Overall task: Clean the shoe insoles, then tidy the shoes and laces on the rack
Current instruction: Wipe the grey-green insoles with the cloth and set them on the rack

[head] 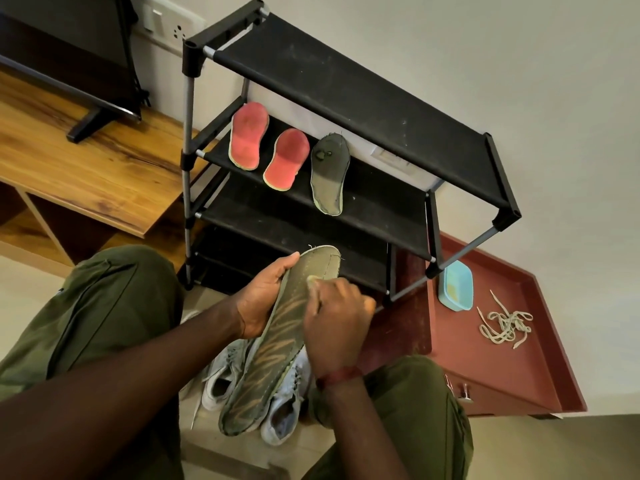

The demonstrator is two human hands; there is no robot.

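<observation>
No word, brand or number is showing sharply enough to read. A pale label is sitting on the white box behind the rack. It may be carrying print, but it is blurring into faint marks.

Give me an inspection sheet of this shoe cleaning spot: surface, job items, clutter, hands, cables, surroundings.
Surface: pale floor; black shoe rack, top shelf speckled with dust.
Job's things: two red insoles and one dark insole on the rack's second shelf; striped insole in hand; pale shoes on the floor beneath it; loose laces on the maroon cabinet.
Clutter: blue tub near the laces.
Hands: left hand grips the striped insole; right hand presses a small pale wipe on it.
Cables: dark cords seem to hang by the television.
Surroundings: wooden unit, wall socket, plain wall.
</observation>
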